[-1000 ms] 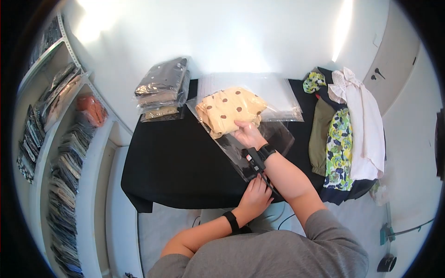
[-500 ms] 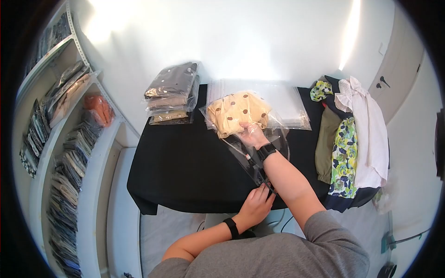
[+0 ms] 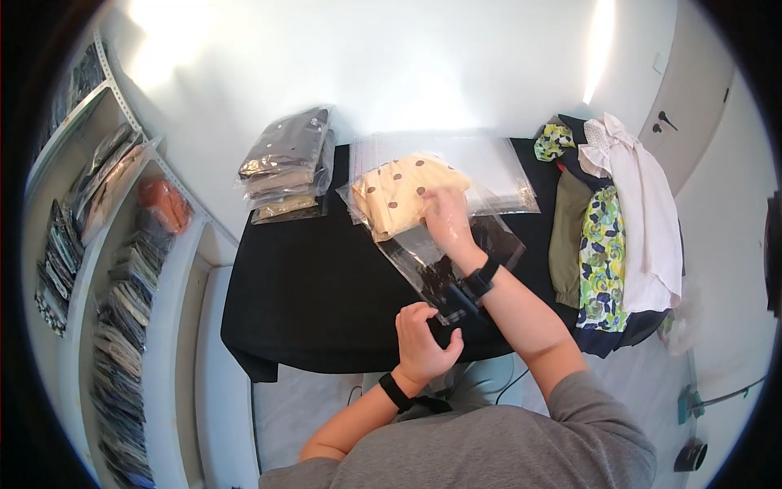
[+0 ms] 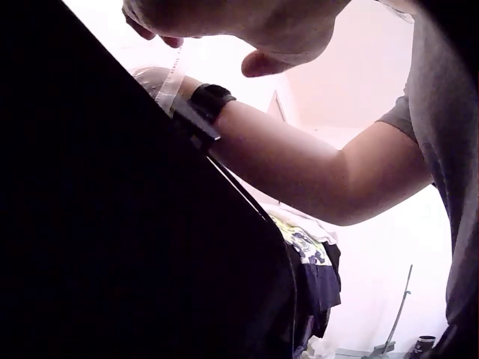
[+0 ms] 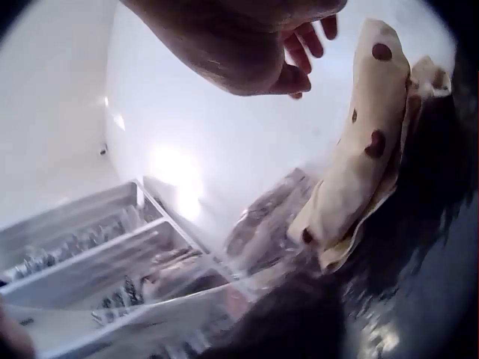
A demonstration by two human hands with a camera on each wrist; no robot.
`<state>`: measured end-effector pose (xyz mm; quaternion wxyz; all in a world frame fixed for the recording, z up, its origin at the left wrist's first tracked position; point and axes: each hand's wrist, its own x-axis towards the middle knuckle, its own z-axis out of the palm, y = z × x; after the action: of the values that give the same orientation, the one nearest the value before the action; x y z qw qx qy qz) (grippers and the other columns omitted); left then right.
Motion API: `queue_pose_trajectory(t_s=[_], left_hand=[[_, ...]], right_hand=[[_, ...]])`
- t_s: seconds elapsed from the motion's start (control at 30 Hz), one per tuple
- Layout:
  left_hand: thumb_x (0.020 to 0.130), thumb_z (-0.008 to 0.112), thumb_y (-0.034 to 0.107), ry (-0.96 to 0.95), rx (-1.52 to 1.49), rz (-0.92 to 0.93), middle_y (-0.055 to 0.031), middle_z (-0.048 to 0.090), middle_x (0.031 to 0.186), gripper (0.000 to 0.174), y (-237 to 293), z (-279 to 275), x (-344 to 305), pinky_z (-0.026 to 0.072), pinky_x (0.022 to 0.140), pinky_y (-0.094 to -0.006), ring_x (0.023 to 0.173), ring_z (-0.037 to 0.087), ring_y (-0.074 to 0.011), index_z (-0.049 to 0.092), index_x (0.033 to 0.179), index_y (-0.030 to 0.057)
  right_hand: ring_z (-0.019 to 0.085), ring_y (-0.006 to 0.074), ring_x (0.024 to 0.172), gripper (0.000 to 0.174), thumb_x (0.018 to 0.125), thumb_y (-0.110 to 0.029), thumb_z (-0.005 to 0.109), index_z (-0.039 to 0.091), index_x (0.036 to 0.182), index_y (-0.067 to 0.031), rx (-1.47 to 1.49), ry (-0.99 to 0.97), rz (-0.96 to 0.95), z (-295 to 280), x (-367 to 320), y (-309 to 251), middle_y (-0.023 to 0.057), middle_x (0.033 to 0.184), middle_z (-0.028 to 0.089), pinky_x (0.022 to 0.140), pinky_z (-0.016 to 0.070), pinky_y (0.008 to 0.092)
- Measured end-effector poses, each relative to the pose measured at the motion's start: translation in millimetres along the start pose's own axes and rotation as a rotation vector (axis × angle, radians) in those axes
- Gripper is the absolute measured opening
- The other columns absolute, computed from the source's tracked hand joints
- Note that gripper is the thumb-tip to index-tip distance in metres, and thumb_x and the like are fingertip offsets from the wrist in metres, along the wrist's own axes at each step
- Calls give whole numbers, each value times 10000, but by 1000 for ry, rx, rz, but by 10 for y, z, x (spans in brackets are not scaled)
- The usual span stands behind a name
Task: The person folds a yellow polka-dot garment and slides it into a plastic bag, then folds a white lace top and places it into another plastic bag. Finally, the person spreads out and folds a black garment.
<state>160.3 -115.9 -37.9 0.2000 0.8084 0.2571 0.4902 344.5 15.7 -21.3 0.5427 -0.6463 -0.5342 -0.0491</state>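
A yellow garment with brown dots [image 3: 389, 200] lies folded in a clear bag [image 3: 410, 259] on the black-covered table. The right hand [image 3: 447, 222] is over the garment's right part; in the right wrist view that hand [image 5: 243, 46] hangs beside the dotted garment [image 5: 352, 176], fingers loosely bent and pinching nothing. Whether the hand is inside the bag I cannot tell. The left hand [image 3: 423, 345] is raised at the bag's near end, thumb apart from bent fingers, holding nothing visible. In the left wrist view, that hand [image 4: 262, 28] shows its thumb spread.
Bagged folded clothes [image 3: 287, 155] are stacked at the table's back left. Flat clear bags [image 3: 497, 167] lie behind the garment. At the right are loose clothes, including a white one [image 3: 643, 220] and a floral one [image 3: 603, 261]. Shelves [image 3: 169, 326] of bagged clothes stand left.
The left hand has come away from the bag's near end and lifted to the left. The right hand has moved from the garment's near edge to above its right part, and its grip has loosened.
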Motion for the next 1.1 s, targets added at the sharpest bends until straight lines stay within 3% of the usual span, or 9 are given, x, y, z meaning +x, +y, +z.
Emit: queue_pose_trajectory(t_s=[0.07,0.2,0.3,0.43,0.6,0.73,0.83,1.0,1.1], left_hand=[[610,696,59,103,-41,85,-179,455,985,517,-29,-16,14,379,809,-394,890,469,-319,405,1036,30],[701,603,35,163,-99,-6,-142,464,902,443,-88,-45,123,371,756,-389,791,454,-275,425,1105,-1],[734,586,37,189,-92,-45,-135,460,897,453,-167,-87,133,373,771,-373,792,448,-264,419,1151,-22],[779,566,57,177,-37,-129,-145,471,928,415,-223,-282,250,379,810,-375,831,462,-271,435,1159,-47],[881,526,225,-82,238,7,-220,438,1277,396,-389,-517,969,294,1017,-465,1195,397,-382,458,1200,-2],[911,470,339,-323,443,57,-196,425,1323,454,-796,-326,1327,303,1014,-505,1254,361,-368,460,1247,34],[920,386,498,-905,539,-236,-123,331,1428,590,-1108,-268,1350,303,1008,-569,1334,269,-339,400,1336,79],[895,425,525,-885,563,-236,-112,232,1486,660,-1182,-233,1133,308,1008,-585,1372,194,-343,325,1389,100],[878,479,501,-868,595,-235,-109,226,1489,669,-1123,-240,1122,292,1010,-599,1368,199,-356,323,1390,99]], right_hand=[[516,383,1047,265,805,-140,546,602,1057,-80,-459,-117,-278,-121,230,-129,173,1184,547,911,378,478],[463,349,1179,369,881,-306,467,558,1181,-111,-661,-66,-461,63,493,146,134,1306,480,987,313,508],[311,328,1321,491,925,-496,357,426,1349,-259,-694,-431,-156,107,586,79,121,1404,382,1050,215,571],[255,358,1342,625,855,-630,387,352,1394,-316,-623,-741,131,199,466,126,111,1463,293,1016,218,625],[204,403,1349,653,852,-649,352,299,1419,-329,-772,-784,225,253,331,-25,78,1513,186,989,195,663],[167,399,1364,659,857,-652,332,262,1432,-337,-804,-811,232,209,326,-63,62,1524,149,1009,166,656],[137,398,1375,658,863,-647,329,235,1439,-344,-839,-859,210,232,398,-5,59,1528,133,1018,155,655],[108,398,1383,628,879,-619,317,204,1442,-366,-737,-888,155,193,425,148,58,1528,127,1024,150,657],[117,401,1379,642,893,-566,345,192,1457,-299,-731,-871,186,171,341,90,83,1528,116,1030,155,653]])
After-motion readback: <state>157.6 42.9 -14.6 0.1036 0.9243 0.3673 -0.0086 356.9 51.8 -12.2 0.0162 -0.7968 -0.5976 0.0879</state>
